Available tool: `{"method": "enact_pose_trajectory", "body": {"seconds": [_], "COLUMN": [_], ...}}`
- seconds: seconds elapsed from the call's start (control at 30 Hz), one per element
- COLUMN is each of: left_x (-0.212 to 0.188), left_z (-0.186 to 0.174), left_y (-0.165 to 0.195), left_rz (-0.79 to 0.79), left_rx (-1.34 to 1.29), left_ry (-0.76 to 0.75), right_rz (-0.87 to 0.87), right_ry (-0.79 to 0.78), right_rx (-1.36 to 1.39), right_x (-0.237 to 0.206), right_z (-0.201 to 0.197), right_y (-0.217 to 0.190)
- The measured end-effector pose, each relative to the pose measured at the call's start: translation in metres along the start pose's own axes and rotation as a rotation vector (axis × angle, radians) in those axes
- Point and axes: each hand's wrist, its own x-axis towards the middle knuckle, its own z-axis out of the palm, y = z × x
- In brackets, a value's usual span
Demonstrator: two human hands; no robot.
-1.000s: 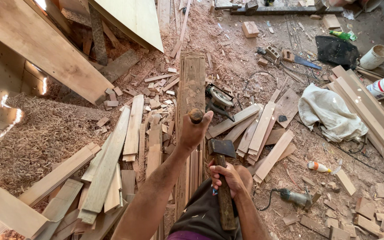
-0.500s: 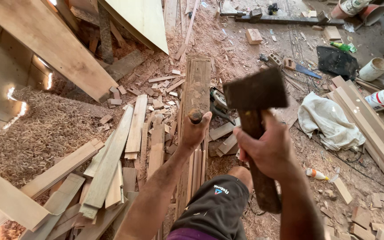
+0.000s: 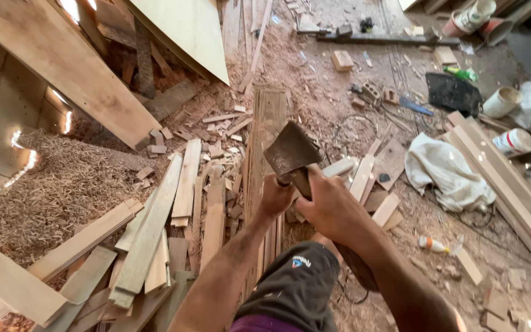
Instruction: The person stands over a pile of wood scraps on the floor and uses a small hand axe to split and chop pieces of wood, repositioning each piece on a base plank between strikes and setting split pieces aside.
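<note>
- Your right hand (image 3: 333, 209) is wrapped tight around the handle of a wooden mallet (image 3: 290, 150); the fingers are curled shut on the shaft just below the head.
- The mallet head sits up and to the left of that hand, a dark, worn block, scuffed grey on its broad face. The long dark handle runs back down past your wrist toward your knee.
- Judge it as heavy at the head and stiff throughout. The dry, rough wood should not slip, and a hold close under the head gives control, while one further down the handle gives more swing.
- Your left hand (image 3: 276, 195) is just beside the right, closed in a fist around something upright. I take it for a chisel, but the hand and the mallet hide it, so I cannot tell for sure.
- Under that fist a long narrow plank (image 3: 268, 132) runs away from you, reddish-brown and grooved along its grain. It looks stiff and solid, not fragile.
- To the left of your hands lie pale offcut boards (image 3: 155, 227) in a loose heap, with a mound of shavings (image 3: 56, 184) beyond them.
- To the right, well apart, a crumpled white cloth (image 3: 447, 175) lies on the dusty floor, with a small bottle (image 3: 434, 245) nearer your right arm.
</note>
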Motion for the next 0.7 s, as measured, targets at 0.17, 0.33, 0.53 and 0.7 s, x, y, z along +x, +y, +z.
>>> {"method": "enact_pose_trajectory", "body": {"seconds": [0.17, 0.33, 0.53, 0.7], "left_x": [0.005, 0.005, 0.008, 0.075], "left_z": [-0.005, -0.013, -0.014, 0.009], "left_y": [-0.008, 0.014, 0.003, -0.056], "left_rz": [-0.271, -0.163, -0.076, -0.459], "left_rx": [-0.124, -0.22, -0.268, -0.687], "left_ry": [-0.031, -0.071, -0.169, 0.105], "right_rz": [-0.147, 0.114, -0.005, 0.062], "right_ry": [0.364, -0.086, 0.01, 0.095], "right_rx": [-0.011, 0.024, 0.013, 0.145], "right_x": [-0.038, 0.013, 0.035, 0.022], "right_z": [-0.034, 0.008, 0.05, 0.024], "right_y": [-0.027, -0.018, 0.037, 0.027]}}
